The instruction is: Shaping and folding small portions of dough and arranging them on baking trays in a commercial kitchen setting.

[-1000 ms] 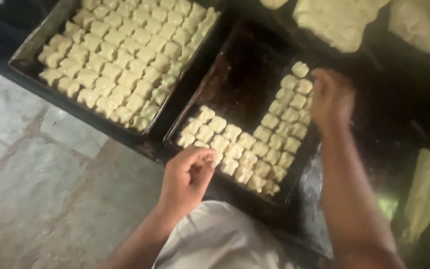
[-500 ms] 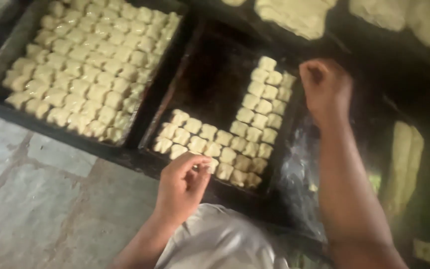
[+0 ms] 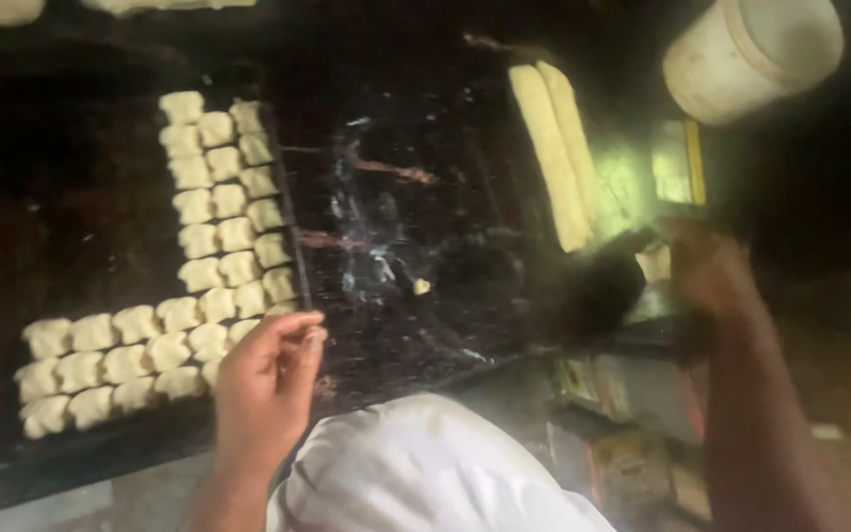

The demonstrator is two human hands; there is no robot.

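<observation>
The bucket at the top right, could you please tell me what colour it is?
The bucket is white, best seen in the head view.

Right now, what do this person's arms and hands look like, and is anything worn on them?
Both forearms show bare, with no sleeves, gloves, rings or watch that I can make out. The left hand is sharp enough to show bare fingers. The right hand is blurred and in dim light, so small details there cannot be told. A white garment covers the body below.
</observation>
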